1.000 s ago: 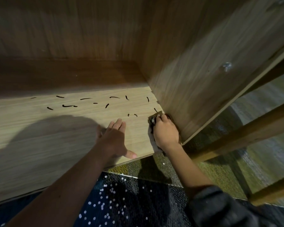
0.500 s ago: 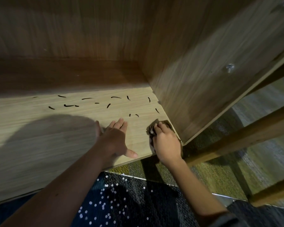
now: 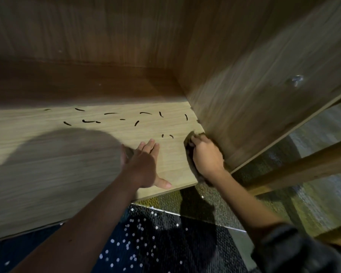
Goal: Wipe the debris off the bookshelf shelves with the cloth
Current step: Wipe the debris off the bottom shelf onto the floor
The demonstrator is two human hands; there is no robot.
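1. On my feed the left hand (image 3: 144, 164) lay palm down on the shelf (image 3: 67, 164) near its front edge. Its fingers (image 3: 150, 144) were straight and pressed together, the thumb stuck out sideways along the edge, and it held nothing.
2. The right hand (image 3: 207, 154) was at the shelf's right front corner, close against the side panel (image 3: 244, 95). Its fingers were curled down over the cloth (image 3: 189, 154), gripping it against the board.
3. The cloth was dark and bunched. I saw only strips of it, ahead of the knuckles and along the hand's left side down to the front edge.
4. The debris (image 3: 136, 123), short dark curved slivers, lay scattered in a loose band further in, beyond both hands. Two small bits sat just ahead of the hands and between them, apart from the cloth.
5. A broad shadow (image 3: 57, 146) covered the shelf left of the left hand.
6. The back panel (image 3: 87, 46) was darker, and a metal fitting (image 3: 296, 80) sat in the side panel.
7. Below the front edge I saw olive carpet (image 3: 185, 203) and a dark speckled mat (image 3: 146, 243). Wooden rails (image 3: 303, 164) ran off to the right, and a dark sleeve (image 3: 293, 251) covered the right forearm.
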